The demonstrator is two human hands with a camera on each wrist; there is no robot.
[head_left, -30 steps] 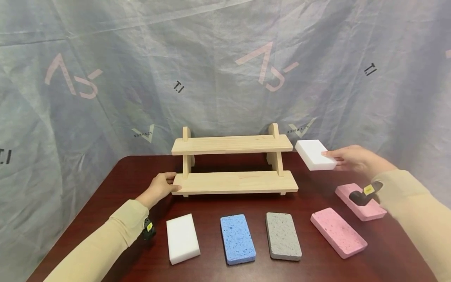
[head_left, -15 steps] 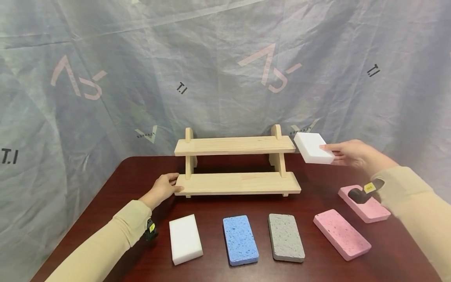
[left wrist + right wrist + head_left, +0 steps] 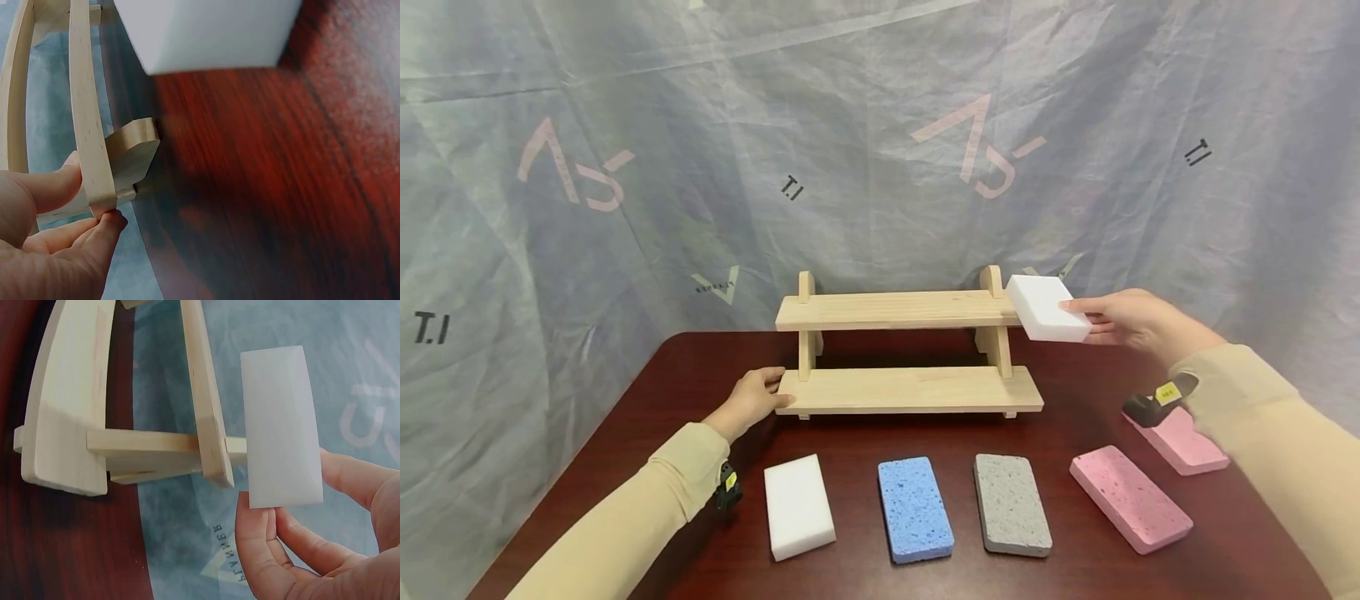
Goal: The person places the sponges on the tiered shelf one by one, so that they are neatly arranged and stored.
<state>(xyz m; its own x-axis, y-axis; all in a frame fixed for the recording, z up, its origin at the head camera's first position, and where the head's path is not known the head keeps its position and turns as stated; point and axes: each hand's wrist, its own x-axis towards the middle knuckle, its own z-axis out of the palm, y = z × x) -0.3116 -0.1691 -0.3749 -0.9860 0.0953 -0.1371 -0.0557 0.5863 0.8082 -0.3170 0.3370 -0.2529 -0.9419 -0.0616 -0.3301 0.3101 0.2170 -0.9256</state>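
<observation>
Head view, two white blocks point(image 3: 1047, 310), one held, one rack point(image 3: 910, 389), four sponges point(image 3: 915, 508)

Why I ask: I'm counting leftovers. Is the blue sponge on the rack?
No, the blue sponge lies on the table in front of the rack.

Softly lit in the head view. In the left wrist view, glary on the tabletop point(image 3: 369, 56) at 2 o'clock, shadowed toward 5, soft-edged on the white sponge point(image 3: 212, 37) at 12. In the right, bowed along the lower shelf point(image 3: 70, 425) at 9.
</observation>
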